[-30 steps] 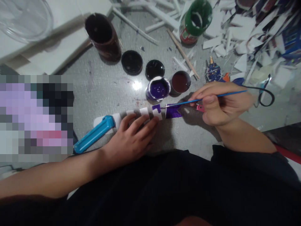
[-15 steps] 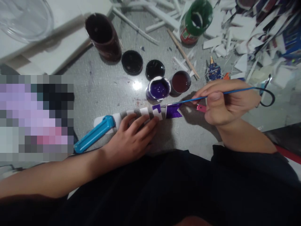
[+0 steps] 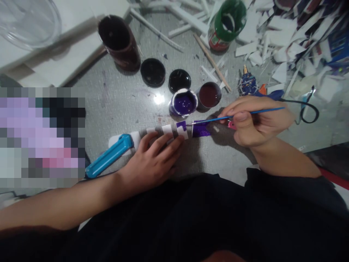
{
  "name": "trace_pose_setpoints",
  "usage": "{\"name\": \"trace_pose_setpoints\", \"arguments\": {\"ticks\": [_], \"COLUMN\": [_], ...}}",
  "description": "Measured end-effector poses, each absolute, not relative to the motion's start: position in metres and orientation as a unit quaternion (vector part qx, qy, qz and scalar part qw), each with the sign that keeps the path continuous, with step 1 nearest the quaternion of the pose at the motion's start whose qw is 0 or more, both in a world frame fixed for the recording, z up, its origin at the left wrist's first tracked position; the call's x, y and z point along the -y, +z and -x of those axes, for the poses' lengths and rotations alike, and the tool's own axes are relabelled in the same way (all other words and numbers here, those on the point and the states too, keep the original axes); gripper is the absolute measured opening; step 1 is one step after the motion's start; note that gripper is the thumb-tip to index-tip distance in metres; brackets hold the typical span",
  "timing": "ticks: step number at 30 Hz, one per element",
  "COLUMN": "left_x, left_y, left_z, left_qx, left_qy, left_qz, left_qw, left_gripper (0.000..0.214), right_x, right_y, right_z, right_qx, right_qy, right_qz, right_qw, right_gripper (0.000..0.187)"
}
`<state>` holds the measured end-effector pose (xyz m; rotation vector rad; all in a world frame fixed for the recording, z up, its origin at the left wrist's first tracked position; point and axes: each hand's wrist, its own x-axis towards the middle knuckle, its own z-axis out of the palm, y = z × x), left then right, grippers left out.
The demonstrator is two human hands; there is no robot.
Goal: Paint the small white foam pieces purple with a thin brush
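My right hand (image 3: 253,122) pinches a thin blue paintbrush (image 3: 218,119), its tip at the right edge of a small white piece (image 3: 182,128) with purple paint on its upper part. My left hand (image 3: 156,156) lies with fingers spread, one fingertip on that piece's lower edge. White pieces (image 3: 167,130) sit by its other fingertips. A purple-painted piece (image 3: 201,128) lies to the right, partly under the brush. Just above stands an open pot of purple paint (image 3: 185,103), beside a cup of dark red-brown liquid (image 3: 209,95).
A blue plastic-handled tool (image 3: 109,156) lies by my left wrist. Two black lids (image 3: 153,72), a dark brown jar (image 3: 120,43) and a green jar (image 3: 227,25) stand farther back. White scraps (image 3: 283,40) and a wooden stick (image 3: 212,62) lie at the back right.
My right hand has moved slightly left and tilted the brush, its back end lower. The brush tip stays by the partly painted piece. My left hand has not moved.
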<state>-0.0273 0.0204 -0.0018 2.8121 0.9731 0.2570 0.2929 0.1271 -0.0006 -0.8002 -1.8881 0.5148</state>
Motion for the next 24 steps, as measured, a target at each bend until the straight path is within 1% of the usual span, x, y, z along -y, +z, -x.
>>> {"name": "trace_pose_setpoints", "arguments": {"ticks": [4,9,10,14,17,18,20,22,24], "left_x": [-0.021,-0.023,-0.023,-0.023,-0.022,-0.022,-0.022,-0.022,-0.022], "left_y": [-0.001,0.002,0.002,0.001,0.000,0.000,0.000,0.000,0.000], "left_z": [0.026,0.026,0.026,0.026,0.026,0.026,0.027,0.027,0.027], "left_qx": [-0.322,-0.321,-0.320,-0.318,-0.320,-0.320,-0.321,-0.322,-0.322], "left_qy": [0.091,0.085,0.086,0.087,0.087,0.087,0.084,0.082,0.082], "left_qz": [-0.939,-0.941,-0.941,-0.942,-0.941,-0.941,-0.941,-0.940,-0.940], "left_qw": [0.079,0.060,0.059,0.065,0.065,0.065,0.069,0.074,0.075], "left_gripper": [0.060,0.056,0.056,0.056,0.057,0.056,0.058,0.060,0.061], "right_x": [-0.126,-0.127,-0.127,-0.128,-0.132,-0.134,-0.137,-0.137,-0.136], "right_y": [0.001,0.001,0.001,0.000,-0.001,-0.001,-0.001,0.000,0.001], "right_z": [-0.295,-0.298,-0.297,-0.293,-0.294,-0.296,-0.299,-0.301,-0.301], "right_qx": [0.762,0.791,0.791,0.761,0.766,0.771,0.782,0.796,0.808], "right_qy": [0.198,0.218,0.212,0.194,0.176,0.164,0.144,0.139,0.150], "right_qz": [0.338,0.319,0.320,0.316,0.264,0.241,0.208,0.217,0.245], "right_qw": [0.516,0.474,0.477,0.532,0.559,0.566,0.569,0.548,0.514], "right_gripper": [0.020,0.014,0.013,0.019,0.018,0.019,0.027,0.035,0.038]}}
